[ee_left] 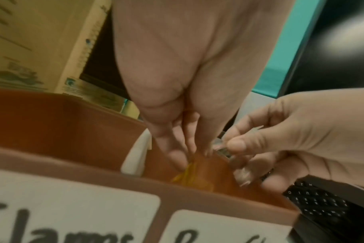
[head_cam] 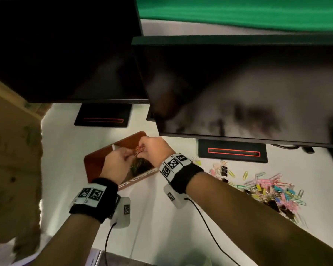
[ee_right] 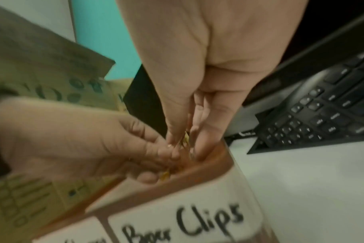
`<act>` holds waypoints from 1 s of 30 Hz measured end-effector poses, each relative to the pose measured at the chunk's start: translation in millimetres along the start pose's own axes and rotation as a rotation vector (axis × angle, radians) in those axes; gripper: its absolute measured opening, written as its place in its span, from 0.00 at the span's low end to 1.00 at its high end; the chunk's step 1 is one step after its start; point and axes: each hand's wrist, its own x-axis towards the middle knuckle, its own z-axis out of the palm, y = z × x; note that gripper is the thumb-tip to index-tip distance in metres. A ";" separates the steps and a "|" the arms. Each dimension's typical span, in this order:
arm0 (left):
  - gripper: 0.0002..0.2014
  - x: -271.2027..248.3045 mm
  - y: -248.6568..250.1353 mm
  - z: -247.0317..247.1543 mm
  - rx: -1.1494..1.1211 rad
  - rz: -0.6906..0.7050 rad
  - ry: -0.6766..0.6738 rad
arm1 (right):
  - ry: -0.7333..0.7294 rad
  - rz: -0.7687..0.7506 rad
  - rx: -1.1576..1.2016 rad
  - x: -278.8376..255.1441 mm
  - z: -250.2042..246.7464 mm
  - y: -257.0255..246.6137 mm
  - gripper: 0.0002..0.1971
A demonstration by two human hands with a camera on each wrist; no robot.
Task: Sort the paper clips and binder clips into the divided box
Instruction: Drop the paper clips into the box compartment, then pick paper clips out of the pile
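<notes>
The brown divided box [head_cam: 96, 160] sits on the white desk, and both hands meet above it. My left hand [head_cam: 128, 156] and right hand [head_cam: 143, 150] each pinch a small reddish clump of clips [head_cam: 140, 148], held over the right compartment. That compartment holds coloured paper clips [head_cam: 140, 167], which show as a yellow blur [ee_left: 189, 178] in the left wrist view. The front wall [ee_right: 177, 179] carries a white label [ee_right: 187, 220] ending in "Clips". Loose paper clips and binder clips [head_cam: 273, 191] are heaped on the desk to the right. Blur hides what kind of clips are in the clump.
Two dark monitors [head_cam: 238, 89] hang over the desk, their stands [head_cam: 233, 152] just behind the box and the pile. A black keyboard [ee_right: 333, 106] lies right of the box. Cardboard boxes [head_cam: 10, 150] stand on the left. Cables [head_cam: 210, 227] trail from both wrist cameras.
</notes>
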 end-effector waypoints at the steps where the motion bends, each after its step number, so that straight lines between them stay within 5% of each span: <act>1: 0.12 1.2 -1.1 0.6 0.051 0.037 0.001 | -0.013 0.002 0.013 -0.8 3.3 0.1 0.17; 6: 0.14 -15.6 15.8 6.3 0.069 0.479 0.066 | 0.155 -0.113 0.174 -51.8 -14.7 34.6 0.11; 10: 0.10 -43.2 31.7 50.0 -0.011 0.635 -0.191 | 0.370 0.111 0.054 -112.8 -48.1 118.9 0.06; 13: 0.15 -61.2 36.8 100.1 0.048 0.637 -0.420 | 0.258 0.425 -0.142 -147.3 -64.4 180.2 0.09; 15: 0.19 -69.4 39.2 129.3 0.100 0.592 -0.515 | 0.171 0.501 -0.204 -155.9 -67.2 201.6 0.12; 19: 0.22 -76.0 45.3 165.9 0.194 0.551 -0.574 | 0.047 0.520 -0.204 -146.1 -64.7 209.2 0.16; 30: 0.03 -65.7 45.6 176.0 0.118 0.507 -0.506 | -0.135 0.461 -0.225 -151.1 -69.0 215.4 0.13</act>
